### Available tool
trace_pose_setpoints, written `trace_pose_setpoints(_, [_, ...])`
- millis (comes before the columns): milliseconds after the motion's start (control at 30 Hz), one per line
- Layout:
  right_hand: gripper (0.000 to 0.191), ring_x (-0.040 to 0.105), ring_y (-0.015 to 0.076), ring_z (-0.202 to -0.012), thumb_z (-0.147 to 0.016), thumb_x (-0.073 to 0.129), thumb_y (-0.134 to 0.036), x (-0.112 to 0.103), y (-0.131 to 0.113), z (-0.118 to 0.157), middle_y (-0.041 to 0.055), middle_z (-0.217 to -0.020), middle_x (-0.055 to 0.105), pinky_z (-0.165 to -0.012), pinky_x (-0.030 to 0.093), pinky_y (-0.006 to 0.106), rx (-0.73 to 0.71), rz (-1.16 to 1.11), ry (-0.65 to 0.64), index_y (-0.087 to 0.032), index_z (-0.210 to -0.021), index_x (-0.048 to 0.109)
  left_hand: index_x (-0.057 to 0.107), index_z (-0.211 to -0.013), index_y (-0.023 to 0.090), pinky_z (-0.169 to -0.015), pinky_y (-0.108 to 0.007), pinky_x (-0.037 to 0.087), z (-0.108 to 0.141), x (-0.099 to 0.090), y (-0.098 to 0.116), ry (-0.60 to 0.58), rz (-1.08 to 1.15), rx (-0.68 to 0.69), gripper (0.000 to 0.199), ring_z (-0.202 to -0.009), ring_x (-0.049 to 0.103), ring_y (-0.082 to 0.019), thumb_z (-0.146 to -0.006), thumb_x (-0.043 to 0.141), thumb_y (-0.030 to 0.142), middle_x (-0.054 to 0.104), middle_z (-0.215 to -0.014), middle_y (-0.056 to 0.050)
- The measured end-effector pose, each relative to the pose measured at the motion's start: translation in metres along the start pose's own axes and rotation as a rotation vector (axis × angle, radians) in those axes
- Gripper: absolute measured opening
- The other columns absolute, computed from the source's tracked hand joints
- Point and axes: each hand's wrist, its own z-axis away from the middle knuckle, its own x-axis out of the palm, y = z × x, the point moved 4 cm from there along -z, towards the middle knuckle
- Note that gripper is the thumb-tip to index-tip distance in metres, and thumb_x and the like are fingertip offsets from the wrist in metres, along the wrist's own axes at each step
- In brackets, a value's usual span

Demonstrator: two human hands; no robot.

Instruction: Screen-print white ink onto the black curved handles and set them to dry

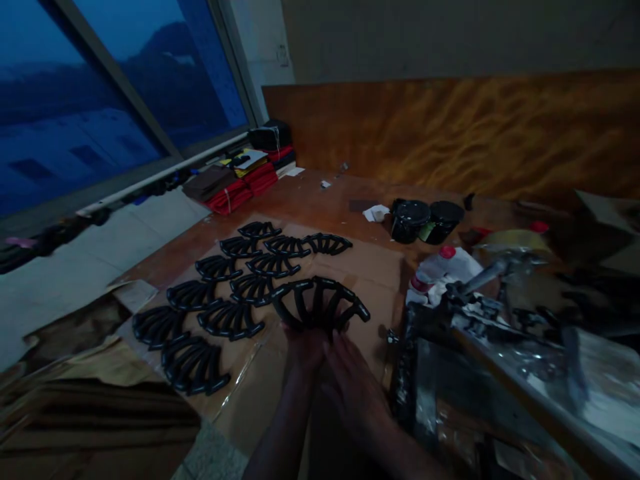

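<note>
Raised over the cardboard is a black fan-shaped piece [323, 287] with several glossy ribs joined along a curved edge. My left hand [306, 350] is closed round its lower side, the fingers mostly hidden behind it. Against the near end of the same piece lies my right hand [353, 380], its fingers stretched out and touching the piece or the left hand; I cannot tell which. Similar black fan pieces [233, 320] are laid out in rows to the left and beyond, on a flat cardboard sheet [367, 267].
Two black tubs [410, 220] stand at the back, near crumpled white paper [376, 213]. Plastic bags, tape and tools crowd the right, with a white bottle [443, 270]. Red folded bundles [250, 187] lie by the window. Folded cardboard [95, 427] sits at the near left.
</note>
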Motion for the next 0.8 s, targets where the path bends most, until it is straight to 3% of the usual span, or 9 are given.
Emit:
trace_pose_setpoints(167, [0.076,0.022,0.0318,-0.146,-0.084,0.059,-0.014,0.012,0.014,-0.015,0.0115,-0.159,0.022,-0.115,0.032,0.056,0.122,0.008,-0.128,-0.023,-0.154,0.03,0.061,-0.13,0.031,-0.107,-0.058,0.037,-0.036,-0.01,0.006,-0.124,-0.342,0.029,0.102,-0.132,0.049,-0.034,-0.071,0.003,0.091,0.057,-0.141,-0.007])
trace_pose_setpoints(267, [0.07,0.016,0.034,-0.146,-0.082,0.057,-0.012,0.027,0.033,-0.015,0.014,-0.159,0.018,-0.116,0.026,0.056,0.281,0.06,-0.313,-0.018,-0.15,0.039,0.063,-0.129,0.019,-0.107,-0.055,0.038,-0.077,-0.012,0.012,-0.209,-0.661,0.0,0.086,-0.127,0.054,-0.036,-0.077,0.038,0.083,0.062,-0.133,-0.015])
trace_pose_setpoints(333, [0.069,0.013,0.0355,-0.145,-0.081,0.056,-0.01,0.042,0.047,-0.009,0.0158,-0.158,0.016,-0.116,0.025,0.056,0.373,0.1,-0.45,-0.015,-0.148,0.042,0.064,-0.126,0.012,-0.11,-0.054,0.036,-0.107,-0.011,0.015,-0.235,-0.917,-0.003,0.083,-0.128,0.052,-0.038,-0.069,0.064,0.071,0.058,-0.137,-0.019])
trace_pose_setpoints(400, [0.07,0.014,0.0368,-0.145,-0.079,0.058,-0.012,0.059,0.058,0.0,0.0169,-0.157,0.018,-0.116,0.025,0.057,0.423,0.126,-0.571,-0.015,-0.148,0.042,0.068,-0.121,0.011,-0.114,-0.053,0.029,-0.132,-0.008,0.015,-0.277,-1.175,0.013,0.077,-0.133,0.045,-0.041,-0.061,0.077,0.059,0.052,-0.144,-0.019])
trace_pose_setpoints(467, [0.075,0.016,0.0381,-0.144,-0.077,0.063,-0.017,0.077,0.068,0.01,0.0169,-0.156,0.021,-0.115,0.023,0.06,0.439,0.147,-0.64,-0.017,-0.149,0.041,0.07,-0.119,0.016,-0.116,-0.053,0.025,-0.15,-0.006,0.01,-0.325,-1.431,0.028,0.067,-0.136,0.041,-0.04,-0.063,0.079,0.053,0.05,-0.147,-0.016])
trace_pose_setpoints(600, [0.085,0.014,0.0383,-0.145,-0.074,0.07,-0.023,0.101,0.083,0.024,0.0148,-0.158,0.02,-0.116,0.021,0.06,0.398,0.157,-0.607,-0.021,-0.151,0.036,0.063,-0.129,0.024,-0.113,-0.055,0.029,-0.172,-0.016,-0.004,-0.328,-1.87,0.042,0.061,-0.138,0.04,-0.038,-0.077,0.067,0.055,0.048,-0.149,-0.012])
trace_pose_setpoints(800, [0.09,0.012,0.0386,-0.146,-0.076,0.071,-0.032,0.117,0.096,0.035,0.0145,-0.16,0.017,-0.117,0.018,0.06,0.368,0.092,-0.567,-0.021,-0.154,0.028,0.062,-0.13,0.021,-0.109,-0.059,0.03,-0.187,-0.019,-0.016,-0.287,-1.918,0.091,0.062,-0.137,0.038,-0.04,-0.08,0.061,0.058,0.049,-0.148,-0.015])
